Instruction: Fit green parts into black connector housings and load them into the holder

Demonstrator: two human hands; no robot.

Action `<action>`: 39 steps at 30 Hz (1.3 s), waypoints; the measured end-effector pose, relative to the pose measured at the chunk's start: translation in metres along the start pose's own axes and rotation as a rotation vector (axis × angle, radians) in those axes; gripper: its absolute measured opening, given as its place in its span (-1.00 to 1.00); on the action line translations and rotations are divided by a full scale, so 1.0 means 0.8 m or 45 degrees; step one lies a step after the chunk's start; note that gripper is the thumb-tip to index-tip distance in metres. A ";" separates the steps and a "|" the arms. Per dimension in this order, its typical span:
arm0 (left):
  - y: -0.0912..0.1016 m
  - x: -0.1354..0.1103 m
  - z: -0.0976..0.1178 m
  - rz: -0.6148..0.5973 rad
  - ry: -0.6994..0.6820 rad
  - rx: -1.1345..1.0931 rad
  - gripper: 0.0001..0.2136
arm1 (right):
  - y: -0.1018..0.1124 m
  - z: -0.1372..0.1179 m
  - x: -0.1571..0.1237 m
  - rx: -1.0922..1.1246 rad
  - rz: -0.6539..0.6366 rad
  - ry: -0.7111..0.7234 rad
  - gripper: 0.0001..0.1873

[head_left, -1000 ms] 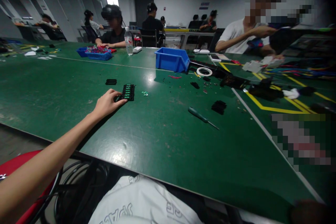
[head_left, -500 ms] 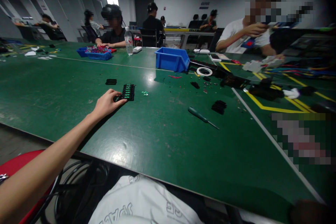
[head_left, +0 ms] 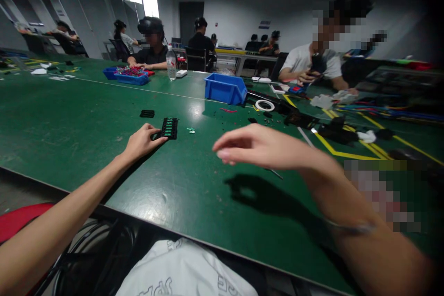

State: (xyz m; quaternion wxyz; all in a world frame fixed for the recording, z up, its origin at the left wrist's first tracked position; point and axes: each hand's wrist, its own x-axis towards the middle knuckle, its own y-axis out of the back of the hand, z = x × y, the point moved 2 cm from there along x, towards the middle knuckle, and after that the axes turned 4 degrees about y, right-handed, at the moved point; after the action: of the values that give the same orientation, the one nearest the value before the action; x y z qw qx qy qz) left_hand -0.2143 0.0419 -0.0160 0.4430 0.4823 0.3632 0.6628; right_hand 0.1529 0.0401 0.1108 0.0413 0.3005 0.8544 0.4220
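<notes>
My left hand (head_left: pixel 144 141) rests on the table with thumb and fingers closed on the near left edge of a black slotted holder (head_left: pixel 175 129). Small green circuit boards (head_left: pixel 169 127) lie in a row inside it. A few loose green boards (head_left: pixel 190 130) sit just right of the holder. Above the table, my right hand (head_left: pixel 258 145) is raised, its fingers loosely curved, the tips a little apart and slightly blurred. Nothing shows between them. Beneath it, a screwdriver (head_left: pixel 274 174) is mostly hidden, only its shaft end showing.
A flat black slotted piece (head_left: pixel 147 114) lies behind my left hand. Farther back are a blue bin (head_left: pixel 225 89), a white tape ring (head_left: pixel 264 105), a water bottle (head_left: pixel 171 64) and a blue tray (head_left: pixel 132 78) of coloured parts. Co-workers sit across the table.
My right hand has come into view from the right and now hovers over the screwdriver and a black part. My left hand keeps its hold on the holder.
</notes>
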 end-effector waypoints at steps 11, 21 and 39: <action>-0.003 -0.001 0.001 0.001 0.014 0.020 -0.43 | -0.159 0.096 0.165 0.092 0.355 -0.236 -0.33; -0.006 0.002 -0.003 -0.001 0.007 0.039 -0.44 | -0.171 0.110 0.194 0.176 0.327 -0.162 -0.36; -0.006 0.002 -0.003 0.029 -0.015 0.022 -0.43 | -0.171 0.110 0.196 0.225 0.306 -0.129 -0.41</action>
State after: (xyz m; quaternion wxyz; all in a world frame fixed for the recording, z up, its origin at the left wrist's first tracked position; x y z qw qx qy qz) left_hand -0.2159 0.0450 -0.0207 0.4333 0.4941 0.3608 0.6618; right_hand -0.0120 0.1237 -0.0190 0.0069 0.4238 0.8430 0.3313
